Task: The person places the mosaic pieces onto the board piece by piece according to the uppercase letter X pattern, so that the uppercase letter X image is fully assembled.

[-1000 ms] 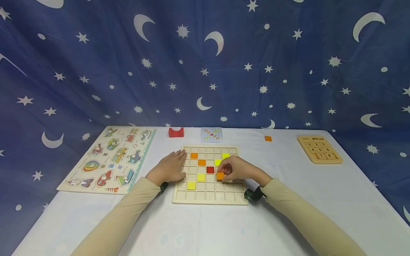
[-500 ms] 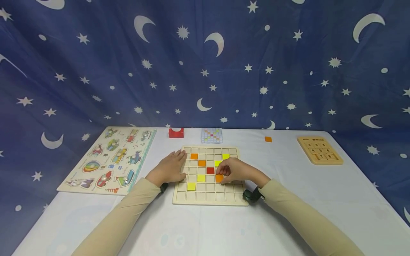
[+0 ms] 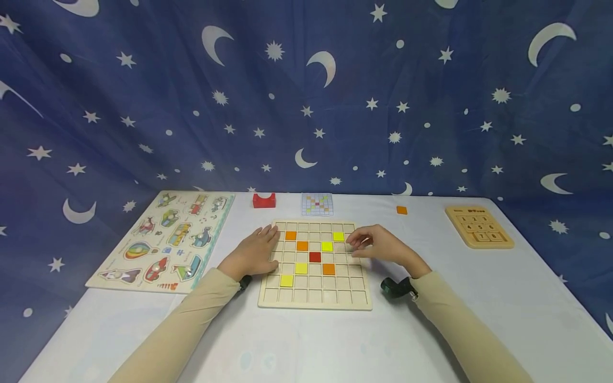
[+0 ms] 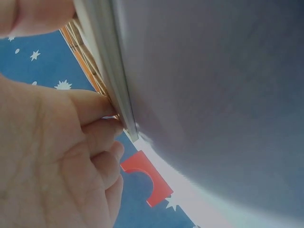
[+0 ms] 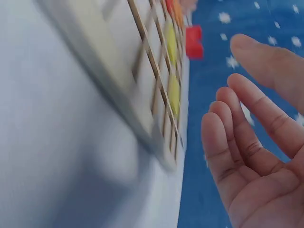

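Observation:
A wooden grid board (image 3: 315, 298) lies on the white table, with colored square tiles in its cells. A red tile (image 3: 314, 257) sits near the middle. Yellow and orange tiles run diagonally from it, among them an orange tile (image 3: 329, 269) at its lower right. My left hand (image 3: 252, 252) rests on the board's left edge, its fingers touching the rim in the left wrist view. My right hand (image 3: 378, 244) hovers over the board's right edge, fingers loosely bent and holding nothing. In the right wrist view the fingers (image 5: 251, 104) are apart from the board.
One loose orange tile (image 3: 402, 210) lies at the back right. A printed pattern card (image 3: 317, 204) and a red arch block (image 3: 264, 200) stand behind the board. A vehicle puzzle (image 3: 165, 242) is at left, a wooden number puzzle (image 3: 480, 227) at right.
My right hand has set the orange tile into the cell at the red tile's lower right, let go of it, and moved up and to the right. The left hand stays put.

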The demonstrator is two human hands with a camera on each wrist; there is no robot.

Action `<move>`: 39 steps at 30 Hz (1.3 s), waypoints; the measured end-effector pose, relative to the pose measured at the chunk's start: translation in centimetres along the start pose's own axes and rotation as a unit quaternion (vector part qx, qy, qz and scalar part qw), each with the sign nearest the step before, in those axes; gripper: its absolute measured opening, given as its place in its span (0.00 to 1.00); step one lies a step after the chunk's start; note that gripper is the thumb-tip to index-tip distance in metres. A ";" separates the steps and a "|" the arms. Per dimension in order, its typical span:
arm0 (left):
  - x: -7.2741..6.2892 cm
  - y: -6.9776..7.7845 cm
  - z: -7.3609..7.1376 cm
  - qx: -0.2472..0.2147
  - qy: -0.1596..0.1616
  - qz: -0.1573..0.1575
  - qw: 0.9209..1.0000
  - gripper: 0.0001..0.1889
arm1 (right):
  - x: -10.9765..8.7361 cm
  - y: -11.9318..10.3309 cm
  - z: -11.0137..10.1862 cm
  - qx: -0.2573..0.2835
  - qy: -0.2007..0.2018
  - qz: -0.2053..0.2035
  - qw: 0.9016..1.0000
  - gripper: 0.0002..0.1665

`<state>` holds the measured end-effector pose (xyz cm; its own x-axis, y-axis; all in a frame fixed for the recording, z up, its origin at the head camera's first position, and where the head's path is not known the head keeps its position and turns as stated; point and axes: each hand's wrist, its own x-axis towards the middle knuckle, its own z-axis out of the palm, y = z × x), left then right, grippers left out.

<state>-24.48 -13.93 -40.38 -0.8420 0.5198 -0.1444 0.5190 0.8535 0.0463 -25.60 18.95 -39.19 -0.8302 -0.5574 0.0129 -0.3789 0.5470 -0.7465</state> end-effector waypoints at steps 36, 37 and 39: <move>0.1 -0.1 0.1 -0.010 -0.003 -0.009 1.000 0.39 | 0.7 10.8 -10.2 0.001 0.205 0.196 0.959 0.31; 0.1 -0.1 0.1 -0.010 -0.003 -0.009 1.000 0.39 | 0.8 11.0 -10.2 -0.001 0.204 0.199 0.958 0.31; 0.1 -0.1 0.1 -0.011 -0.003 -0.008 1.000 0.39 | 1.0 11.3 -10.2 -0.004 0.201 0.209 0.957 0.31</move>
<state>-24.57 -13.96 -40.49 -0.8489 0.5064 -0.1513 0.5027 0.8620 0.0648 -34.92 30.95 -40.86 -0.9996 -0.0040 -0.0291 0.0188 0.6755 -0.7371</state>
